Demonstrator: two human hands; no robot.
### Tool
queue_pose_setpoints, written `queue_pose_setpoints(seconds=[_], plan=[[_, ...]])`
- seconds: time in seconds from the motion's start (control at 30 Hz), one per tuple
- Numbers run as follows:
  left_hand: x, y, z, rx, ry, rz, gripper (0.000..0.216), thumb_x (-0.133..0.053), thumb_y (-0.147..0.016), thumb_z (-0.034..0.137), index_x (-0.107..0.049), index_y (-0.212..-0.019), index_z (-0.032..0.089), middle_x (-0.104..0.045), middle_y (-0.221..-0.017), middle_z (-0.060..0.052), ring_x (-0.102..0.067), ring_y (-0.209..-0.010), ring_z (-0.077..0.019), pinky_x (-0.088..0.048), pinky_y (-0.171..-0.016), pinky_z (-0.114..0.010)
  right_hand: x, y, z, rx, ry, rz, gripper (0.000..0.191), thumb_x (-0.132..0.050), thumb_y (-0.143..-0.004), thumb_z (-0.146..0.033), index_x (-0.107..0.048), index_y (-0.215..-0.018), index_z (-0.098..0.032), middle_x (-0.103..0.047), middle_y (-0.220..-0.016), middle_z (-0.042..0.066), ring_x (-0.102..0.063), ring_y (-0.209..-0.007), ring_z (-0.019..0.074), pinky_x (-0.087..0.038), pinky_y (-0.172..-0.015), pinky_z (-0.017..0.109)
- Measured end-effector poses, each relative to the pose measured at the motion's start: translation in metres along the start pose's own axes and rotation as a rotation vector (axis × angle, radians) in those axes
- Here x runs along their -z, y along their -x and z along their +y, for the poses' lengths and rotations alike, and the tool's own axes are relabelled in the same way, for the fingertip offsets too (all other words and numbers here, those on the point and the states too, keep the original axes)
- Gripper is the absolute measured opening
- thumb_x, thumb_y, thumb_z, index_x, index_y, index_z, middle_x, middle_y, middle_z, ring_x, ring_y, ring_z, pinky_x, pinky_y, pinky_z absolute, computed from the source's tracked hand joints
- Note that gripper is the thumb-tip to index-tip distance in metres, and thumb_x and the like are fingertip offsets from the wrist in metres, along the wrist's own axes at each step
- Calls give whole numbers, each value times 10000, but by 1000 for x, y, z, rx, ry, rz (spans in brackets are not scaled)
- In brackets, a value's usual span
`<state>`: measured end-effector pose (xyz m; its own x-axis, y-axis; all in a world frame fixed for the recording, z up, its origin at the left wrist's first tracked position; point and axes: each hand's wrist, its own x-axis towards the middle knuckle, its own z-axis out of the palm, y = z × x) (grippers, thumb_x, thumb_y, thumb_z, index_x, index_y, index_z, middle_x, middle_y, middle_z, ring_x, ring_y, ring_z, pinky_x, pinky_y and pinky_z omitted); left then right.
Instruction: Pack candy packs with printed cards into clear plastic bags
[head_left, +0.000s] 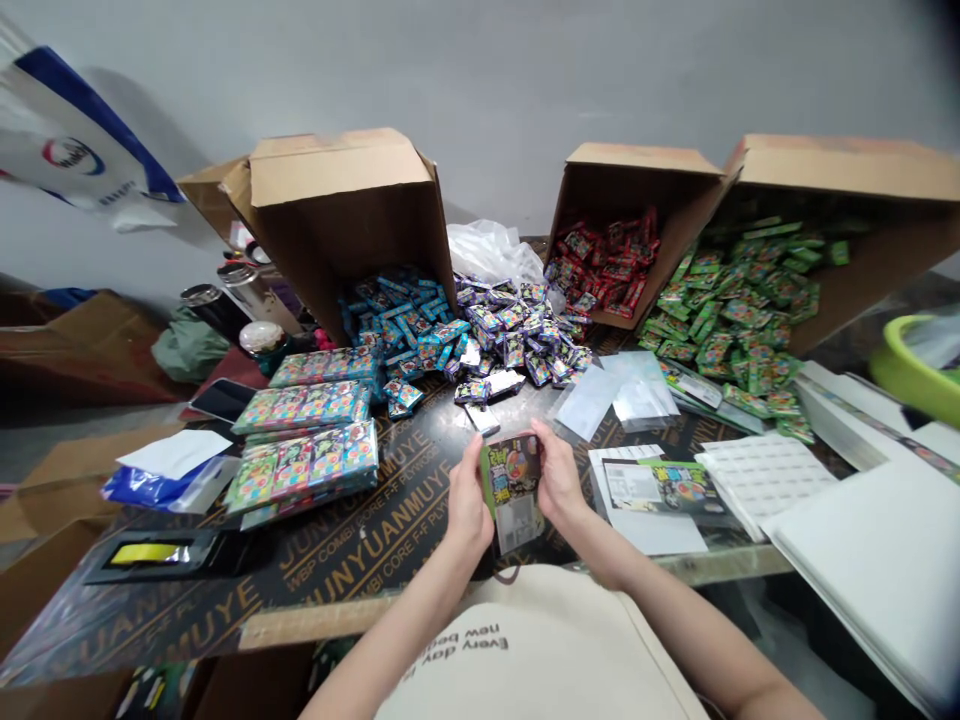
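Between my two hands, close to the table's front edge, is a flat dark printed packet (pixel 514 480) with a green edge and a pale patch at its lower end. My left hand (pixel 471 495) grips its left side, and my right hand (pixel 559 478) grips the right side. Just beyond my fingers lie small purple-and-white wrapped packets (pixel 514 325) in a heap. Clear plastic sleeves (pixel 589 400) are to the right of my right hand. A similar printed packet (pixel 667 487) rests on white paper further right.
Open cartons along the wall hold blue packets (pixel 397 310), red packets (pixel 611 265) and green packets (pixel 739 310). Stacked multi-coloured packs (pixel 307 465) stand at left, near a black tray (pixel 169 555). White sheets (pixel 862 540) and a yellow-green basket (pixel 904 370) are at right.
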<state>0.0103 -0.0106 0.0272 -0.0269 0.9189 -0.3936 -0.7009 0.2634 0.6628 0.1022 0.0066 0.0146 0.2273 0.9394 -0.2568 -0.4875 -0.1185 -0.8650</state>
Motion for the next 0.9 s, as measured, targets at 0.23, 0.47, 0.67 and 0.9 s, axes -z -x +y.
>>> queue_pose_setpoints(seconds=[0.23, 0.47, 0.67, 0.9], plan=[[18, -16, 20, -66, -462, -125, 241, -645, -623, 196, -688, -849, 124, -703, -808, -80, -635, -761, -182, -469, -735, -283, 27, -5, -11, 81, 228, -191, 143, -635, -681, -271, -652, -786, -174, -675, -729, 24, -618, -696, 164, -473, -652, 269], [11, -6, 45, -382, -998, -257, 196, -652, -671, 313, -716, -741, 142, -705, -729, -67, -632, -685, -192, -472, -638, -264, 45, -3, -28, 293, 544, -380, 174, -604, -750, -321, -704, -804, -189, -685, -722, 31, -618, -675, 175, -482, -643, 290], [8, -15, 57, -215, -1045, -310, 250, -714, -592, 317, -708, -738, 115, -705, -703, -86, -633, -650, -193, -473, -635, -270, 41, -1, -36, 274, 559, -410, 205, -606, -748, -350, -704, -826, -188, -685, -718, 24, -599, -603, 150, -474, -575, 259], [5, -18, 57, -205, -1061, -353, 175, -702, -588, 274, -698, -662, 115, -677, -606, -65, -594, -554, -160, -448, -562, -249, 39, -4, -41, 192, 531, -472, 170, -641, -706, -315, -688, -790, -175, -670, -660, 13, -571, -524, 121, -455, -527, 238]])
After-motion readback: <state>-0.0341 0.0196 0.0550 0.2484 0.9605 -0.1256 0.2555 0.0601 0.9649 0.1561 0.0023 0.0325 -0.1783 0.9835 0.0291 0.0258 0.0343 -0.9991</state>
